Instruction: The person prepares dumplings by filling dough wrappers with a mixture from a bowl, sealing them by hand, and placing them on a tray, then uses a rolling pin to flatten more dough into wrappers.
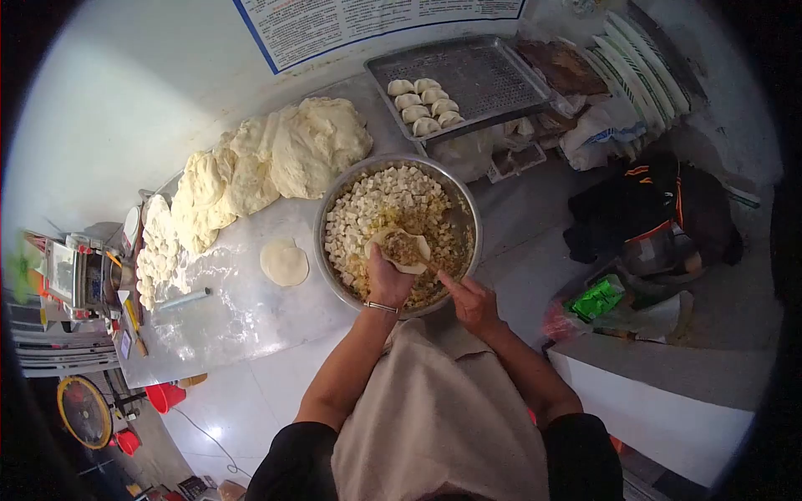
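My left hand [389, 282] is curled under a round dough wrapper [426, 250] and holds it over the bowl. Chopped filling [400, 245] lies in the middle of the wrapper. Just to the right, my right hand [472, 303] is closed on a thin, light-brown stick-like tool [433, 269]; its tip meets the filling at the wrapper's edge, and the fingers hide most of its handle. Below both hands stands a large metal bowl [321, 238], with white diced pieces [393, 189] on one side and a yellowish chopped mix [439, 209] on the other.
Left of the bowl lie flat dough wrappers [284, 261], a big dough mass [284, 150], small dough pieces [156, 250] and a rolling pin [184, 298]. Several folded dumplings [425, 126] sit on a perforated tray [501, 75] behind. Dark cloth [643, 200] and bags are at right.
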`<state>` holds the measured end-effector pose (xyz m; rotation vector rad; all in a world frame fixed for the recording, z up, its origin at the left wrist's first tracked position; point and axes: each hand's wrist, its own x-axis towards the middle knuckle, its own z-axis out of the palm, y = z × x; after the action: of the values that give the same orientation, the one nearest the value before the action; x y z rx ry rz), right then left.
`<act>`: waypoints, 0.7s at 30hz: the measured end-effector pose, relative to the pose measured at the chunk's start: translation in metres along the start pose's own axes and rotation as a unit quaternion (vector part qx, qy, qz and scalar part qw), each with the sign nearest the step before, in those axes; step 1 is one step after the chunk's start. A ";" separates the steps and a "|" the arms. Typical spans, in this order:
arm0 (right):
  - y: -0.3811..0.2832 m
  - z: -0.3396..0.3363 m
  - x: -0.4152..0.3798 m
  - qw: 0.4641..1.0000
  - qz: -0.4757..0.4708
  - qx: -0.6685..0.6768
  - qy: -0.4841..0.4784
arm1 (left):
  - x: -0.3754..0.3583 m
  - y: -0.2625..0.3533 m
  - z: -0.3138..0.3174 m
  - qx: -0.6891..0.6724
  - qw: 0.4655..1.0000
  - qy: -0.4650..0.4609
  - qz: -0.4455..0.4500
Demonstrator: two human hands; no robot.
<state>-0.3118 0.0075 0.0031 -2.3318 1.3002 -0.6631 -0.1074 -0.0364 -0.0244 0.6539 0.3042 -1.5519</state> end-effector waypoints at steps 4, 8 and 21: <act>-0.003 -0.024 0.016 0.998 -0.006 0.058 0.025 | -0.011 0.012 0.008 0.025 0.999 -0.028 0.005; -0.006 -0.065 0.032 0.996 -0.066 -0.052 -0.005 | -0.018 0.028 0.011 0.016 0.998 -0.050 0.039; 0.033 -0.036 0.042 0.979 -0.075 -0.170 -0.086 | -0.008 0.060 -0.018 -0.042 0.982 -0.080 0.163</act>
<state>-0.3356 -0.0484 0.0233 -2.7116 1.2489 -0.2889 -0.0457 -0.0264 -0.0226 0.4819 0.1328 -1.2605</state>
